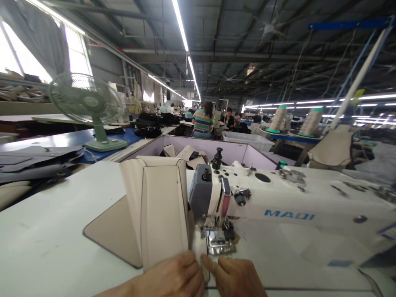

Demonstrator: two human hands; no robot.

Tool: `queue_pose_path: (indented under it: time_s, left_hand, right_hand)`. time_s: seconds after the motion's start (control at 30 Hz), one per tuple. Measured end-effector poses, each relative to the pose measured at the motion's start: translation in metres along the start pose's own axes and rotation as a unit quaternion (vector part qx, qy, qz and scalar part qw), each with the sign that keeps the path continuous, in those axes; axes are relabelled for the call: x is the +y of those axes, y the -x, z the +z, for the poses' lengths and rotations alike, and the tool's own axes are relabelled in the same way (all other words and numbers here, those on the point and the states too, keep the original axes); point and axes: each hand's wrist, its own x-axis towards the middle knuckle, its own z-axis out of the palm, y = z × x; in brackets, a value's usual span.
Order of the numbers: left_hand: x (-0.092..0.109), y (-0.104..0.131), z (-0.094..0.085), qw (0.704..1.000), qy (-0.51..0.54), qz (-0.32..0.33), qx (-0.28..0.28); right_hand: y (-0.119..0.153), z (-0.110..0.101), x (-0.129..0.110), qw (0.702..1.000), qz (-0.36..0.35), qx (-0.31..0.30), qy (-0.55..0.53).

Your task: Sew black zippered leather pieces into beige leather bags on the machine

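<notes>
A beige leather-like cover piece (pixel 162 210) with dark edging lies on the sewing table, rising toward its far end. One flap (pixel 114 231) of it spreads out to the left. My left hand (pixel 176 274) has its fingers curled over the near edge of the piece, gripping it. Close beside it, my right hand (pixel 236 276) holds the narrow right-hand edge, index finger pointing forward and the other fingers bent. Both hands are just in front of the metal presser foot (pixel 218 243) of a white sewing machine (pixel 278 210). The needle's tip cannot be made out.
A lilac-walled bin (pixel 210 147) behind the machine holds more beige pieces. On the left are a green desk fan (pixel 99 138) and stacked dark grey pieces (pixel 40 159). Thread cones (pixel 312 122) stand at the right. Farther back sits a person in a striped top (pixel 202 120).
</notes>
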Motion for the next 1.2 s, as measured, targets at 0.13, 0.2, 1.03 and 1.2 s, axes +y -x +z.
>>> queue_pose_path:
  time_s: [0.13,0.2,1.03,1.2]
  left_hand:
    - [-0.007,0.0,0.015,1.0,0.003,-0.005,0.023]
    - [-0.013,0.0,0.02,0.999,0.032,-0.016,0.012]
    - [-0.057,0.025,-0.03,0.972,-0.062,-0.059,-0.218]
    - [-0.027,0.027,-0.033,0.967,-0.108,-0.001,-0.23]
  right_hand:
    - [-0.002,-0.007,-0.002,0.989,0.072,-0.083,-0.1]
    - [-0.005,-0.011,-0.002,0.975,0.127,-0.119,-0.138]
    - [-0.021,-0.001,0.003,0.988,-0.003,-0.153,-0.011]
    - [-0.021,-0.006,0.001,0.985,-0.077,-0.151,0.028]
